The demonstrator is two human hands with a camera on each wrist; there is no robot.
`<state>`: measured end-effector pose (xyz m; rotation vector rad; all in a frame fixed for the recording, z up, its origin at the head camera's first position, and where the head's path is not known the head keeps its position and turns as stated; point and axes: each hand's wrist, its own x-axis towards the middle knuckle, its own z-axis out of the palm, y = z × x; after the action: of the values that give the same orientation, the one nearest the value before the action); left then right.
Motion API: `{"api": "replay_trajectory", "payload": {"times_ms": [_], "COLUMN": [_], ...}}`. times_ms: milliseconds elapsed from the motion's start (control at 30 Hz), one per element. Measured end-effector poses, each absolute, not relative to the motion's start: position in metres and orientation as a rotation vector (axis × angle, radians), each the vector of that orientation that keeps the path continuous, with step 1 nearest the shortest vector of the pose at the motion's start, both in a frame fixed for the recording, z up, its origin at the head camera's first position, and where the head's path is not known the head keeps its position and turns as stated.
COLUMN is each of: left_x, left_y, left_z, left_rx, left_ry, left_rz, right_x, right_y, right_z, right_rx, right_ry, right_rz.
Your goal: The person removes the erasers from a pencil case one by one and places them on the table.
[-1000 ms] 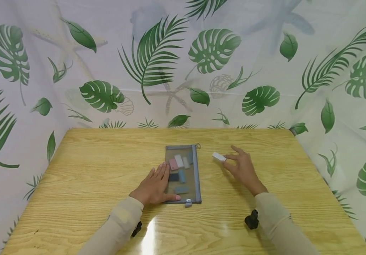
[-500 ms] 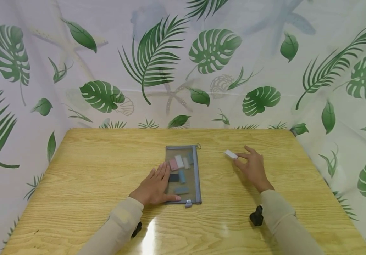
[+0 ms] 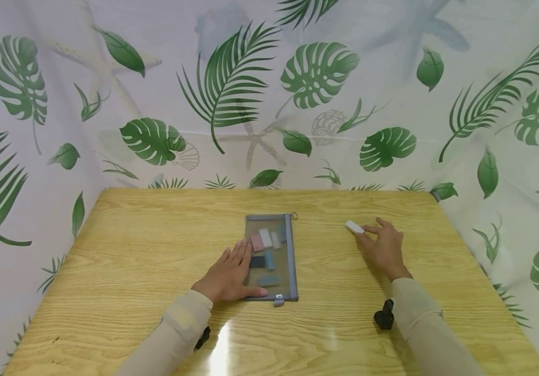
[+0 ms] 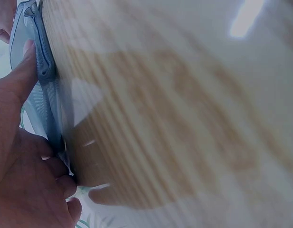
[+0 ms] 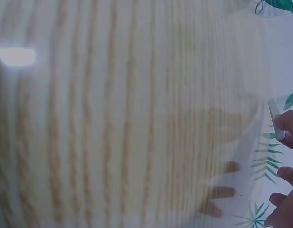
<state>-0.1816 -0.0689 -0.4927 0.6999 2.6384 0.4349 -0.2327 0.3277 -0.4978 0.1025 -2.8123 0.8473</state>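
Down at the bottom of the frame, two pale sleeves (image 3: 171, 334) come in over the wood-grain worktop (image 3: 156, 230). Now the left hand (image 3: 226, 277), centre of the frame: fingers straight and side by side, thumb spread away, lying across the left edge of a pouch (image 3: 280, 263). And that pouch has its long axis running up and down the frame, grey strip (image 3: 290, 261) along its right side, tab (image 3: 279, 301) at the bottom, ring (image 3: 294, 215) at the top right corner. See-through front, too: pink, white, dark and blue pieces show inside!

Over to the right, the right hand (image 3: 384, 250) pinches a small white block (image 3: 354, 226) between thumb and finger. It's plain and oblong, gripped at its lower right end, free end pointing to the upper left, well apart from the left hand and the pouch. Behind it all, a leaf-printed backdrop (image 3: 260, 78) fills the upper frame.
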Motion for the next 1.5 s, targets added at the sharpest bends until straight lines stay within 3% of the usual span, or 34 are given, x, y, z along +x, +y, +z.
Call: {"api": "replay_trajectory", "payload": {"times_ms": [1500], "left_x": [-0.179], "left_y": [-0.069], "left_z": [-0.488], "left_rx": [0.708], "left_ry": [2.658], "left_rz": [0.421], "right_x": [-0.234], "right_y": [0.335], "right_z": [-0.502], "right_rx": [0.077], "right_ry": [-2.882], "right_rz": [0.743]}}
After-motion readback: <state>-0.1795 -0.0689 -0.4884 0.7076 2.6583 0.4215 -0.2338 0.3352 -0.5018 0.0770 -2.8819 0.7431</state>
